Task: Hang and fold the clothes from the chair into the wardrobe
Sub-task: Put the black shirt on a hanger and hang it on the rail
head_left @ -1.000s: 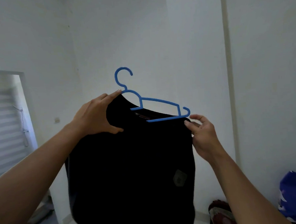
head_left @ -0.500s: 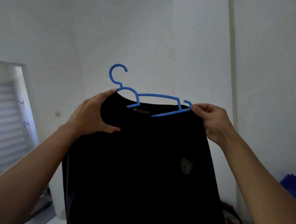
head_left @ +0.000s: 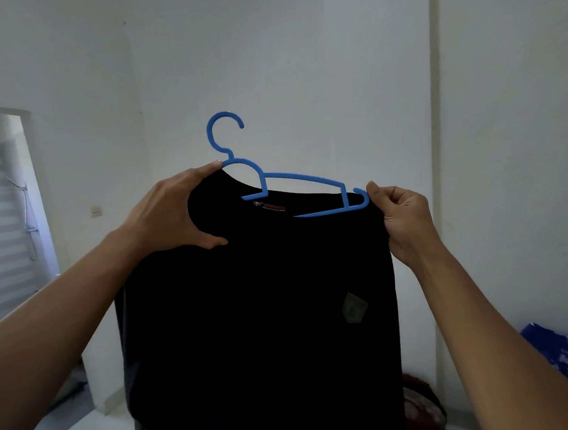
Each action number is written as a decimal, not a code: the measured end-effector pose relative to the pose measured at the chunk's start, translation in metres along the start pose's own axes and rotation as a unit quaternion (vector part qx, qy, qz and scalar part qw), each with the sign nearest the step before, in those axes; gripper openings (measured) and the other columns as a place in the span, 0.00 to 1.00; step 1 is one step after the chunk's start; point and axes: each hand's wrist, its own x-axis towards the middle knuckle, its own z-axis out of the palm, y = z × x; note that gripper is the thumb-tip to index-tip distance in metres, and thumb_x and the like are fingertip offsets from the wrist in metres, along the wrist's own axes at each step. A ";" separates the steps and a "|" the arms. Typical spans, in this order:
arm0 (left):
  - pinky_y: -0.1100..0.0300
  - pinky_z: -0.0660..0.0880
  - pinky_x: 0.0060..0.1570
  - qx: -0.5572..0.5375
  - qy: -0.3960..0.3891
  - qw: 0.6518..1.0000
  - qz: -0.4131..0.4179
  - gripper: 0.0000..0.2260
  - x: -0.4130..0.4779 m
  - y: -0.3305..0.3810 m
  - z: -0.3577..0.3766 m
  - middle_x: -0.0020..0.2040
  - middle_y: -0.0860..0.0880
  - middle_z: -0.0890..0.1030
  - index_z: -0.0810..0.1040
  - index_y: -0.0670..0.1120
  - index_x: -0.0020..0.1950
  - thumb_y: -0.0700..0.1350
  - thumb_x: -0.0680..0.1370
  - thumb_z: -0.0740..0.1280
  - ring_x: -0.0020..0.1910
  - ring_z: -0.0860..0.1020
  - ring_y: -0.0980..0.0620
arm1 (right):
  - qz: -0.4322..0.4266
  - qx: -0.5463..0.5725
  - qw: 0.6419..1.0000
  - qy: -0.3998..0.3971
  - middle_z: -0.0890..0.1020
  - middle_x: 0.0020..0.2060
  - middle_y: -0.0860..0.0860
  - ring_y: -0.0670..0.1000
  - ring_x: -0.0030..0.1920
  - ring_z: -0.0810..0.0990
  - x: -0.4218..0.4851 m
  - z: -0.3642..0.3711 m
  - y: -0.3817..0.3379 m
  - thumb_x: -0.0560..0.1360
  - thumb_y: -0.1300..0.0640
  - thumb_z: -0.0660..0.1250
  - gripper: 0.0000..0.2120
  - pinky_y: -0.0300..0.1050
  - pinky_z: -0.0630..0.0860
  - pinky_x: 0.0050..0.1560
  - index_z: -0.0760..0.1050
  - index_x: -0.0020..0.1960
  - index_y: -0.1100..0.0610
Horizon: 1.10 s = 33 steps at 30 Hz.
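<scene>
1. Head view, main item: black shirt (head_left: 255, 316) on a blue hanger (head_left: 303, 177), held up in the air in front of a white wall (head_left: 300, 64). The shirt hangs straight down and runs out of the bottom of the picture.
2. Hanger: hook points up, with its opening to the right. The arm on the picture's left is hidden in the shirt. The other arm shows bare above the collar and slopes down to the right.
3. Left hand (head_left: 173, 215) grip: grasping the shirt's shoulder. Fingers lie over the top and the thumb presses the front, with the forefinger tip touching the hanger just below the hook.
4. Right hand (head_left: 406, 217) grip: fingers curled, pinching the shirt's other shoulder edge right at the hanger's upturned end tip.
5. Shirt details: a neck label (head_left: 270, 207) with red print sits inside the collar, text too small to read. A grey patch (head_left: 354, 307) is on the chest toward the right.
6. Surroundings:
   - window with blinds (head_left: 0, 215) at far left
   - small wall switch (head_left: 95, 210) beside it
   - blue printed fabric (head_left: 564, 354) at lower right
   - a dark red item (head_left: 420, 402) low by the shirt's right edge; cannot tell what it is
</scene>
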 end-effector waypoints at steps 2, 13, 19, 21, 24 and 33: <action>0.45 0.73 0.66 0.003 0.006 1.000 0.006 0.52 -0.001 0.000 0.000 0.69 0.50 0.76 0.62 0.55 0.78 0.66 0.56 0.75 0.66 0.76 0.47 | -0.001 -0.015 1.000 0.000 0.84 0.44 0.60 0.60 0.47 0.85 -0.001 -0.001 -0.004 0.68 0.49 0.73 0.18 0.51 0.84 0.48 0.81 0.48 0.64; 0.47 0.74 0.65 0.009 0.046 0.999 -0.007 0.53 -0.003 -0.008 0.005 0.68 0.50 0.77 0.64 0.54 0.77 0.56 0.56 0.85 0.65 0.76 0.47 | 0.000 0.048 0.995 -0.090 0.85 0.48 0.60 0.59 0.50 0.85 -0.006 -0.011 -0.008 0.66 0.56 0.75 0.14 0.47 0.83 0.50 0.84 0.49 0.61; 0.47 0.76 0.58 0.034 0.034 0.999 -0.005 0.54 -0.002 -0.005 0.003 0.62 0.48 0.79 0.63 0.54 0.78 0.60 0.56 0.82 0.58 0.79 0.45 | -0.019 0.031 0.997 -0.067 0.86 0.47 0.59 0.59 0.49 0.85 -0.006 -0.012 -0.002 0.71 0.53 0.72 0.17 0.45 0.83 0.48 0.81 0.53 0.65; 0.48 0.77 0.54 0.065 0.012 0.998 0.011 0.53 -0.003 -0.003 0.002 0.59 0.49 0.79 0.62 0.55 0.78 0.67 0.56 0.76 0.55 0.80 0.45 | -0.020 0.036 0.998 -0.046 0.85 0.45 0.59 0.57 0.46 0.86 -0.005 -0.012 0.000 0.75 0.55 0.70 0.13 0.45 0.83 0.44 0.81 0.52 0.65; 0.50 0.77 0.51 0.076 -0.005 0.997 0.025 0.52 -0.006 0.003 0.008 0.58 0.50 0.79 0.62 0.55 0.78 0.68 0.56 0.73 0.53 0.80 0.46 | -0.028 -0.010 0.998 -0.055 0.84 0.41 0.56 0.52 0.39 0.84 0.000 -0.008 -0.003 0.78 0.55 0.68 0.14 0.40 0.80 0.37 0.79 0.53 0.67; 0.57 0.69 0.44 0.077 -0.005 0.997 0.010 0.55 0.002 0.021 0.030 0.49 0.56 0.69 0.59 0.51 0.80 0.70 0.56 0.72 0.46 0.76 0.47 | -0.157 -0.423 0.882 -0.137 0.76 0.31 0.50 0.47 0.28 0.67 0.016 0.016 -0.005 0.79 0.45 0.65 0.11 0.44 0.68 0.33 0.71 0.47 0.52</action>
